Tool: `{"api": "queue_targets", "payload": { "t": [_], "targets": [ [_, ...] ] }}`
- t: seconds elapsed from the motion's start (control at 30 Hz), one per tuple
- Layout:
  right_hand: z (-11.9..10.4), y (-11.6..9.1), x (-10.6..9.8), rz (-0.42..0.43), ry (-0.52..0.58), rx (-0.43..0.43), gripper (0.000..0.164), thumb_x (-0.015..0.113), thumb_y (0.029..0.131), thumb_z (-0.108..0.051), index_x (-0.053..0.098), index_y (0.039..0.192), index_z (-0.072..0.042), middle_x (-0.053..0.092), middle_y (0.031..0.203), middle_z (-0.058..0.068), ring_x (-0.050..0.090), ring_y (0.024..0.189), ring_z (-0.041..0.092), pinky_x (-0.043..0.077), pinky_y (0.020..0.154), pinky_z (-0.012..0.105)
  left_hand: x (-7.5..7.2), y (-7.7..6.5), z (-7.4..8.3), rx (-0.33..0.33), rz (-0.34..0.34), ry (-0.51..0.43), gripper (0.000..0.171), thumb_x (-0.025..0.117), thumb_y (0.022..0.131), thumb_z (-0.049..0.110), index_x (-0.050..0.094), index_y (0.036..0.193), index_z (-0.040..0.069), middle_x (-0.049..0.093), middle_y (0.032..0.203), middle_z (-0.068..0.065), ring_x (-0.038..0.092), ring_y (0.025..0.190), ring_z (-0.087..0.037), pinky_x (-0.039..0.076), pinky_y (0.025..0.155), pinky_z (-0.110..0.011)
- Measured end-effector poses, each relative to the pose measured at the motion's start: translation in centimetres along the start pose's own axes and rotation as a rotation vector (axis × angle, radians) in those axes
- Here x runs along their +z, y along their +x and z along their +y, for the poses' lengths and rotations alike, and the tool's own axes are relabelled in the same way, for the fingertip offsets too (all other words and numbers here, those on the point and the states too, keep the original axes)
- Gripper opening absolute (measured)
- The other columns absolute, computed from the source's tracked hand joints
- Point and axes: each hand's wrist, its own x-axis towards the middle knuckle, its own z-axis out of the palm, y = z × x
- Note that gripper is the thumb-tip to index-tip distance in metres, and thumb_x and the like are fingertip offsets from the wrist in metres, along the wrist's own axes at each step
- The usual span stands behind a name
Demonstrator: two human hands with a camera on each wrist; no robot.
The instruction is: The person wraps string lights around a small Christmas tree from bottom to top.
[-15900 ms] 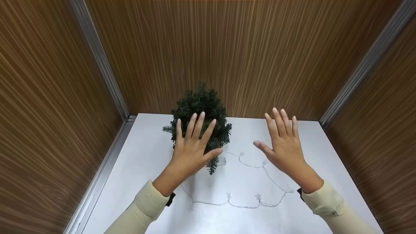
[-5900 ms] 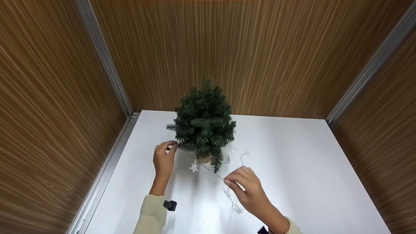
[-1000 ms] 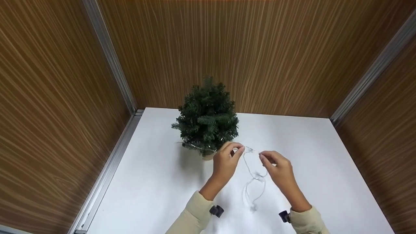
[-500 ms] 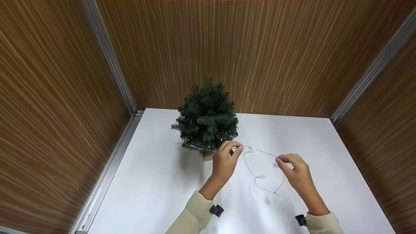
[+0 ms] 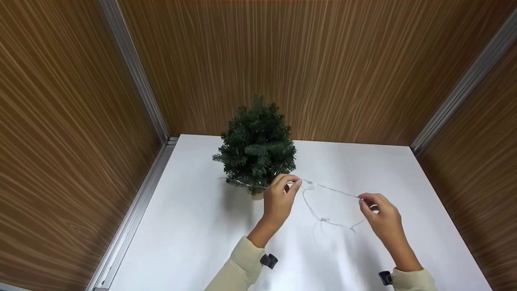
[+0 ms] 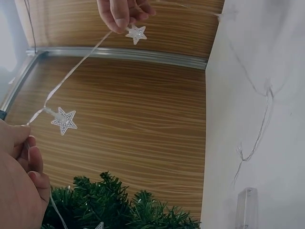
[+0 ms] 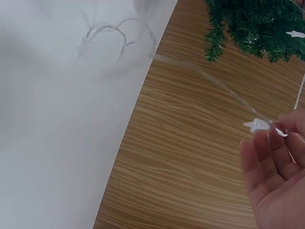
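Note:
A string of star lights (image 5: 332, 189) stretches between my two hands in the head view. My left hand (image 5: 279, 200) pinches the cord close to the front right of a small green Christmas tree (image 5: 258, 141). Farther right, my right hand (image 5: 381, 216) pinches the cord between thumb and fingers. A clear star (image 6: 64, 120) hangs near my left fingers in the left wrist view, and another star (image 6: 137, 35) hangs by my right hand. Part of the cord crosses the tree's lower front. Its slack end droops toward the table below my hands.
The tree stands on a white table (image 5: 181, 242), its round base (image 5: 257, 196) partly hidden by my left hand. A clear plastic box (image 6: 247, 210) lies on the table in the left wrist view. Wood-grain panels (image 5: 323, 72) with metal edge rails (image 5: 133, 68) enclose the table.
Over the last second my right hand has moved right, drawing the cord out straight from my left hand, which has barely moved. Earlier, the cord lay on the table and both hands were spread.

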Motion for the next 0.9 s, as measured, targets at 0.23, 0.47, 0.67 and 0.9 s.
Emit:
{"api": "queue_targets", "payload": {
  "t": [0.23, 0.47, 0.67, 0.9],
  "targets": [
    [1.4, 0.4, -1.3, 0.081, 0.07, 0.01, 0.011, 0.07, 0.088, 0.008, 0.073, 0.098, 0.004, 0.069, 0.089, 0.008, 0.055, 0.085, -0.011, 0.043, 0.077, 0.001, 0.2, 0.3, -0.1, 0.004, -0.006, 0.004, 0.013, 0.067, 0.099, 0.025, 0.072, 0.1, 0.013, 0.069, 0.099, 0.002, 0.06, 0.076, -0.007, 0.051, 0.068, -0.019],
    [2.9, 0.8, -3.8, 0.138, 0.081, 0.104, 0.012, 0.07, 0.09, 0.005, 0.074, 0.101, 0.003, 0.064, 0.091, -0.015, 0.057, 0.087, -0.008, 0.043, 0.08, 0.002, 0.3, 0.5, 0.2, 0.002, -0.01, -0.038, 0.015, 0.065, 0.1, 0.026, 0.071, 0.102, 0.012, 0.067, 0.101, 0.001, 0.061, 0.08, -0.009, 0.054, 0.068, -0.024],
    [3.8, 0.8, -6.1, 0.11, 0.052, 0.24, 0.018, 0.069, 0.096, -0.011, 0.073, 0.111, -0.001, 0.062, 0.095, -0.025, 0.057, 0.092, -0.009, 0.042, 0.08, 0.003, 0.3, 0.5, 0.3, 0.008, -0.002, -0.04, 0.014, 0.065, 0.1, 0.025, 0.071, 0.102, 0.012, 0.067, 0.1, 0.0, 0.061, 0.078, -0.009, 0.051, 0.066, -0.018],
    [5.1, 0.4, -8.2, 0.065, 0.037, 0.385, 0.031, 0.067, 0.098, -0.024, 0.07, 0.118, -0.002, 0.061, 0.097, -0.029, 0.054, 0.097, -0.01, 0.041, 0.078, 0.004, 0.4, 0.5, 0.4, 0.013, -0.005, -0.046, 0.015, 0.065, 0.1, 0.025, 0.072, 0.102, 0.012, 0.067, 0.1, 0.0, 0.061, 0.077, -0.009, 0.051, 0.065, -0.018]
  ]
}}
